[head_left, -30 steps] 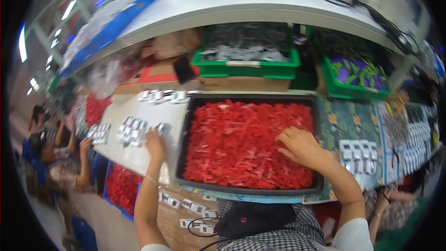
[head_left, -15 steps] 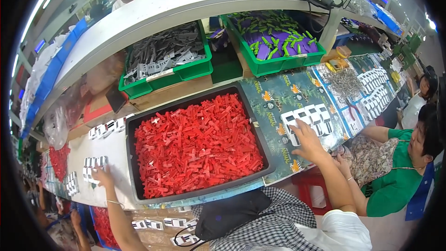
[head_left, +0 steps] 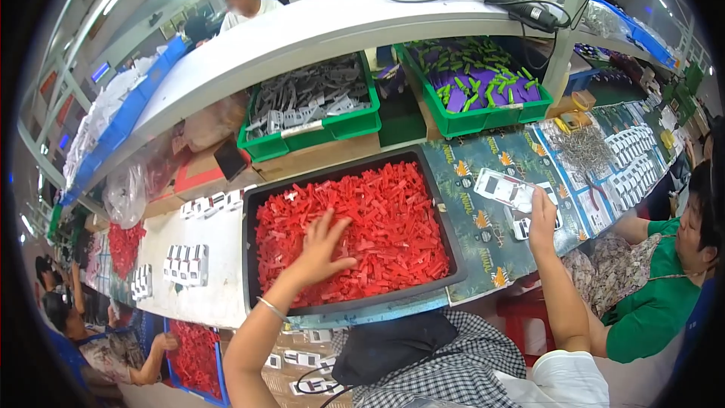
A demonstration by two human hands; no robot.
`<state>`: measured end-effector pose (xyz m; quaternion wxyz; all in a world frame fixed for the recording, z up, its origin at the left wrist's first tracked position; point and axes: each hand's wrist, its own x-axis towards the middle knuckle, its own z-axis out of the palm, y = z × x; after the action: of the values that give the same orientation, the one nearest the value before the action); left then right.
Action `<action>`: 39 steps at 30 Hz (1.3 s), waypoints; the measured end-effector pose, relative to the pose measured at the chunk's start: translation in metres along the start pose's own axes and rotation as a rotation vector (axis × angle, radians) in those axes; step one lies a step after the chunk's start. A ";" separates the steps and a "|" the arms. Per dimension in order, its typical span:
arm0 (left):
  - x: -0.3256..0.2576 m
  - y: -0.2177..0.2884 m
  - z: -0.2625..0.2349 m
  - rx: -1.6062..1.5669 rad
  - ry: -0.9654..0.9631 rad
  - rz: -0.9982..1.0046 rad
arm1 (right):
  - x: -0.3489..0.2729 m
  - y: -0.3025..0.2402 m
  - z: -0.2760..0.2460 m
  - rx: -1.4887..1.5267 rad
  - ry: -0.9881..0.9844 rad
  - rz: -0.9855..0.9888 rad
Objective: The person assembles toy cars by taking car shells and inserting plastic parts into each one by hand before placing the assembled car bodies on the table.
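Observation:
My left hand [head_left: 321, 251] is over the black tray [head_left: 251, 257] of red plastic pieces [head_left: 377, 219], its fingers spread and nothing seen in them. Whether the fingertips touch the pieces I cannot tell. My right hand [head_left: 542, 219] is closed on the edge of a white plastic casing [head_left: 504, 189] with dark cut-outs, which sits turned at an angle on the patterned mat. More white casings [head_left: 521, 228] lie beside and partly under that hand. On the left of the tray, a block of white casings [head_left: 186, 263] rests on the pale tabletop.
Beneath the shelf [head_left: 317, 34] stand green bins with grey parts [head_left: 306, 98] and purple and lime parts [head_left: 483, 83]. Metal pins [head_left: 585, 149], pliers [head_left: 592, 190] and rows of casings [head_left: 634, 162] lie at right. A co-worker in green [head_left: 653, 302] sits close by.
My left hand has moved right, from the casings at left to the red pieces. My right hand has closed on a white casing and turned it. The whole view has shifted.

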<state>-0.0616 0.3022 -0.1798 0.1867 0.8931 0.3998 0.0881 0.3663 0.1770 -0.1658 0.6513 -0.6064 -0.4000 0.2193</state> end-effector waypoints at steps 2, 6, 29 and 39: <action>0.014 0.014 0.006 -0.002 -0.023 -0.022 | -0.005 -0.025 0.013 -0.039 -0.078 -0.076; 0.040 0.032 0.007 -0.107 0.028 0.086 | -0.015 -0.058 0.054 -0.137 -0.333 -0.006; 0.065 -0.007 -0.001 -1.888 0.273 -0.122 | 0.003 -0.018 0.225 -0.716 -0.752 -0.628; 0.066 -0.019 -0.005 -1.899 0.352 -0.054 | 0.008 -0.024 0.216 -0.627 -0.690 -0.645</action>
<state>-0.0324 0.3642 -0.1818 0.7705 0.3343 0.2043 0.5028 0.1963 0.3114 -0.1523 0.3055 -0.5113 -0.8006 0.0656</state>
